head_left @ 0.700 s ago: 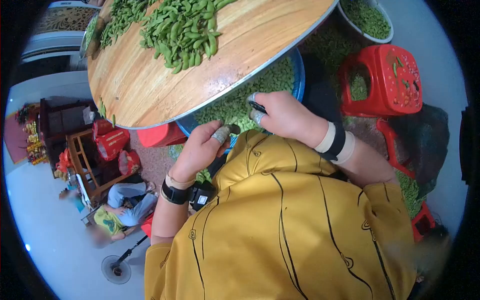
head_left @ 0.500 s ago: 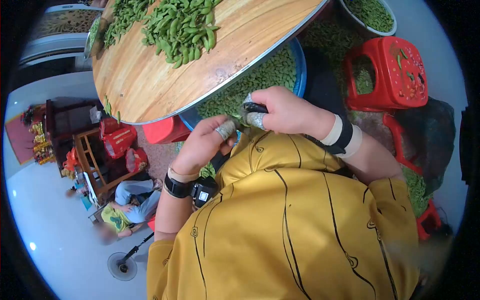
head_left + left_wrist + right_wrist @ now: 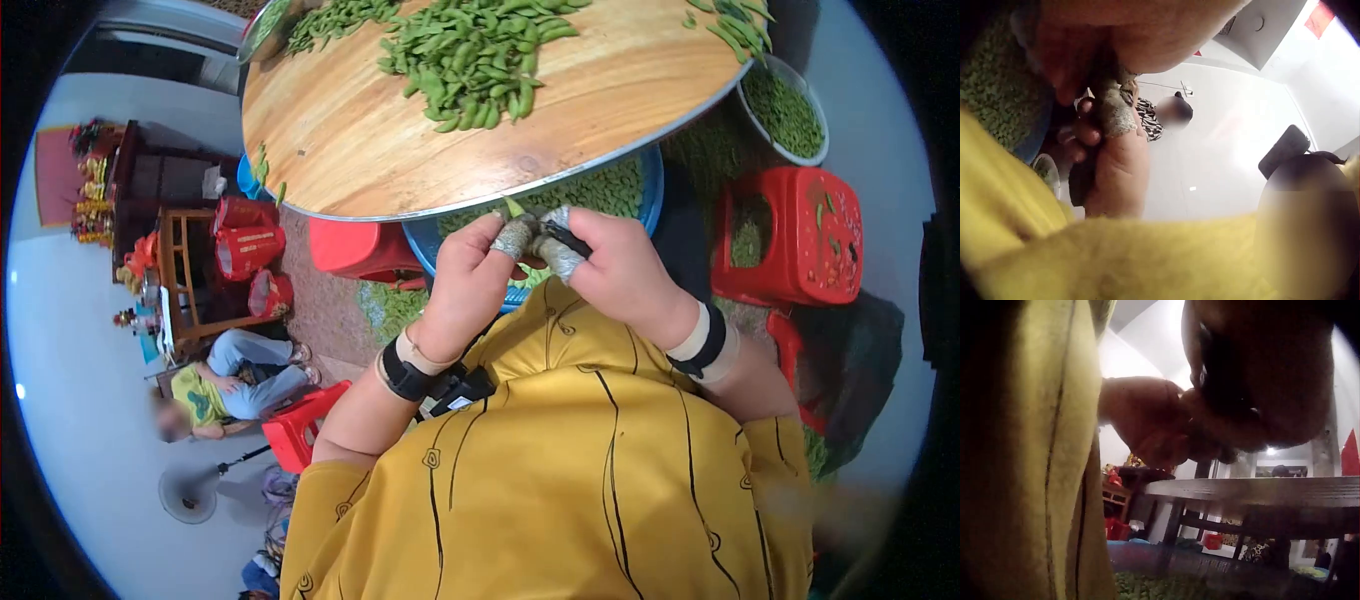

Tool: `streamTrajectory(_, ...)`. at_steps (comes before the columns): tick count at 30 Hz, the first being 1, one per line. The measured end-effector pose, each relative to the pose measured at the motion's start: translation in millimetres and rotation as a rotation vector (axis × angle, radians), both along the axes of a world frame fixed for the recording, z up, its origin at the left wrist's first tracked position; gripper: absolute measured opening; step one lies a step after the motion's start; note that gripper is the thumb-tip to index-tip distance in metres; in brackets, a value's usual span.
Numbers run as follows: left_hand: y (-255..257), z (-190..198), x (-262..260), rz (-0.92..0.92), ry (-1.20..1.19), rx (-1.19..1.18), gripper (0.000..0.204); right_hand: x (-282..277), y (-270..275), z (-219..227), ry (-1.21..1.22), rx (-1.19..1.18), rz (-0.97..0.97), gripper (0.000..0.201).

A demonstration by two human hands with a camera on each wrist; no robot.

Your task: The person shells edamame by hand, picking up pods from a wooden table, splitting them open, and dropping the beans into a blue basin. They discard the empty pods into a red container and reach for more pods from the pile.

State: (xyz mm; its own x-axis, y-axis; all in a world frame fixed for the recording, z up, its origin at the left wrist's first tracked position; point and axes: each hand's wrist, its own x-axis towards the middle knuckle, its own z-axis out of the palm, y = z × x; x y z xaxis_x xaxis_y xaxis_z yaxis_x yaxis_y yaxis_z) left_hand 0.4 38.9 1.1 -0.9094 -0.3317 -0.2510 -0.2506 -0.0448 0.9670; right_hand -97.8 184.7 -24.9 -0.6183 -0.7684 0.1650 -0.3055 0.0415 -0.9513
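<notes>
In the head view both hands meet over a blue basin [image 3: 654, 190] of shelled green beans [image 3: 600, 190]. My left hand [image 3: 465, 280], its thumb wrapped in grey tape, pinches a green soybean pod [image 3: 514, 207], whose tip sticks up past the thumb. My right hand [image 3: 630, 262], thumb and forefinger taped, grips a small dark tool [image 3: 566, 237] lying along the thumb. The taped thumbs are close together at the pod, and the rest of the pod is hidden by the fingers. In the left wrist view the right hand's taped thumb [image 3: 1117, 115] shows close to the left palm.
The round wooden table [image 3: 350, 160] ahead bears a heap of soybean pods [image 3: 470, 65]. Red stools [image 3: 800, 240] stand to the right, below a white tub [image 3: 815, 150] of pods. A seated person [image 3: 225, 385] and a fan [image 3: 190, 492] are at the left.
My hands, first apart, have come together, and a pod tip now shows at the left thumb. The head view has shifted, bringing more pods at the table's right edge into sight.
</notes>
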Motion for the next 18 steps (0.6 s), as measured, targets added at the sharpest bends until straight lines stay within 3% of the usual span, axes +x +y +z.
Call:
streamTrajectory(2,-3.8,2.5,-0.3,0.065,-0.034,-0.108,0.017,-1.8,1.5,6.9,-0.003,-0.005,0.017,0.013)
streamTrajectory(6,-14.4,-1.5,3.0,0.031,-0.079,-0.058,0.016,-9.0,2.7,16.4,-0.239,0.116,0.014,0.02)
streamTrajectory(8,-16.4,-1.2,2.8,-0.027,-0.086,-0.042,0.014,-12.2,4.1,28.9,-0.457,0.327,0.12,0.03)
streamTrajectory(12,-23.8,-0.3,1.9,-0.158,-0.138,-0.046,0.012,-13.4,-1.6,30.3,-0.349,0.234,0.202,0.035)
streamTrajectory(14,-25.8,3.1,-0.1,-0.169,-0.121,-0.052,0.012,-15.0,-5.4,33.6,-0.441,0.186,0.225,0.035)
streamTrajectory(16,-28.0,0.1,-0.9,-0.199,0.046,-0.238,0.013,-15.9,-9.6,37.1,-0.525,0.211,0.212,0.035)
streamTrajectory(18,-33.3,-1.2,-1.1,-0.186,-0.008,-0.176,0.015,-15.6,-13.9,38.2,-0.612,0.235,0.197,0.036)
